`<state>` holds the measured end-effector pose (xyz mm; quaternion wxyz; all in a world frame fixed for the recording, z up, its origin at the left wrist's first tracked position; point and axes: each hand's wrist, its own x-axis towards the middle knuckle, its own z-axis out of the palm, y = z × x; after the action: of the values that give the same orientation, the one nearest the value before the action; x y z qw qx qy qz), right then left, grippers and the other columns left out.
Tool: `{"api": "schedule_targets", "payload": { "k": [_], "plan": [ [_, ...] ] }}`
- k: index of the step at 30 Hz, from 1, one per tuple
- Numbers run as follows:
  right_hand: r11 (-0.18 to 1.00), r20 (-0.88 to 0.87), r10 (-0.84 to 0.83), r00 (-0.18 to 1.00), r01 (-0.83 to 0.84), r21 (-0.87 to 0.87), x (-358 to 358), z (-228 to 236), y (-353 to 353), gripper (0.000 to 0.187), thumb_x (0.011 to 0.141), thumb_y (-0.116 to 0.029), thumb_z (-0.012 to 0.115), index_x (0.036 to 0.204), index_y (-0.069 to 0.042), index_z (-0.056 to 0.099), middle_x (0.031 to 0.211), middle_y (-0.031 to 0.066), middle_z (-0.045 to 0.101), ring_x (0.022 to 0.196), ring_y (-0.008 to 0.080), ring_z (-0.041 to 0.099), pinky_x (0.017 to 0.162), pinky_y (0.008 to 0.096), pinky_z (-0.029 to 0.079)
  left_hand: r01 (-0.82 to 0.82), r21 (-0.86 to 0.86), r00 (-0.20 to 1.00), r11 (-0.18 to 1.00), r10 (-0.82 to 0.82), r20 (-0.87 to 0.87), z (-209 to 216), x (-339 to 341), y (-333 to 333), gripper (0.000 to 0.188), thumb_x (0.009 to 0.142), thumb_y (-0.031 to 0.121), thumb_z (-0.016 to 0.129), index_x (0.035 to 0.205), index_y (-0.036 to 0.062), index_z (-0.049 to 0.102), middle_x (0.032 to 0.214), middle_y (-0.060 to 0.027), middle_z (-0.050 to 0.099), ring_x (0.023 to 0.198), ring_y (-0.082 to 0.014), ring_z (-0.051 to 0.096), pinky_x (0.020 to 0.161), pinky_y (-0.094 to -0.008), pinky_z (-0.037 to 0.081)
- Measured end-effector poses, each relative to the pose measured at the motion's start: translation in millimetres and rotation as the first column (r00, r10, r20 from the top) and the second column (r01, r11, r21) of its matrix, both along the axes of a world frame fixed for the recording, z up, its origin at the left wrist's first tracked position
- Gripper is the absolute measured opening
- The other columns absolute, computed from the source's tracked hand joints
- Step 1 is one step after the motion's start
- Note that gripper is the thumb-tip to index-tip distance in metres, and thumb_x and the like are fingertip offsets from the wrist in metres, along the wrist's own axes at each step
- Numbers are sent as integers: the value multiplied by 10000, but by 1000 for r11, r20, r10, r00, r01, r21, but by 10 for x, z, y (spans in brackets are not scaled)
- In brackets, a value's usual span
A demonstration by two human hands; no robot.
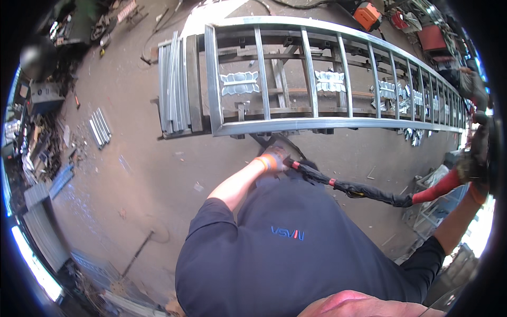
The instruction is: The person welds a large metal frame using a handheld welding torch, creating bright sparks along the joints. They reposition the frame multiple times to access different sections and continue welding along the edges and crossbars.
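Observation:
My left hand (274, 158), in a grey glove with an orange cuff, is closed round a thick cable (369, 192) in front of my chest. The cable is wrapped in black, with red bands and a red-covered stretch toward its right end. It sags across me and rises to my right hand (477, 178), stretched far out to the right. That hand appears closed at the red end, though the dark rim and blur hide most of its fingers. Beyond my left hand lies a long silver metal frame (296, 126) with many crossbars.
The frame rests on a dark metal stand with flower-shaped metal plates (330, 81) and stacked bars (174, 84). Cut metal strips (100, 128) lie on the floor at left, near scrap heaps. An orange machine (367, 16) stands far back. A shelf rack (430, 198) is at right.

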<state>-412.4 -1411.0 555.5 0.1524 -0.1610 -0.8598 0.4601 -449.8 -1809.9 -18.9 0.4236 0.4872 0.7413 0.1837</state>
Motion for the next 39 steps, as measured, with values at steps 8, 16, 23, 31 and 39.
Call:
{"api": "schedule_targets", "payload": {
  "k": [8,16,23,31,39],
  "plan": [
    [720,596,630,499,-662,-207,-1335,-1899,-540,310,886,-92,682,1174,14,719,967,29,731,774,92,618,710,265,522,101,35,995,994,-101,12,210,239,924,479,795,400,760,1146,78,703,1125,-146,752,1113,-335,707,935,-462,542],
    [398,503,859,92,-738,-545,-2223,-3235,-738,344,856,-80,758,1193,-16,724,951,34,751,809,82,653,749,272,557,-154,-134,987,979,159,33,335,375,1482,393,853,409,741,1129,129,732,1101,-104,779,1094,-297,724,1034,-471,475],
    [372,531,846,-36,-673,-639,-2439,-3785,-806,445,862,-127,827,1273,-6,705,1040,81,776,898,127,678,862,305,559,-244,-112,970,963,243,-22,498,459,1541,310,851,332,732,1105,155,743,1050,-97,781,1051,-300,727,1079,-493,448],
    [215,396,918,-18,-816,-536,-2490,-3886,-854,393,865,-124,843,1223,-14,724,1014,85,773,894,168,696,863,330,562,-215,-19,974,976,216,73,529,431,1591,220,882,264,666,1059,169,755,1019,-50,777,1098,-280,703,1091,-535,419],
    [238,362,932,19,-784,-573,-2469,-3903,-899,423,858,-129,857,1240,-12,722,1022,86,775,897,177,715,878,320,567,-184,-35,978,982,186,88,482,446,1601,207,894,258,649,1052,182,760,1057,-59,781,1101,-283,706,1096,-544,409]
  ]
}}
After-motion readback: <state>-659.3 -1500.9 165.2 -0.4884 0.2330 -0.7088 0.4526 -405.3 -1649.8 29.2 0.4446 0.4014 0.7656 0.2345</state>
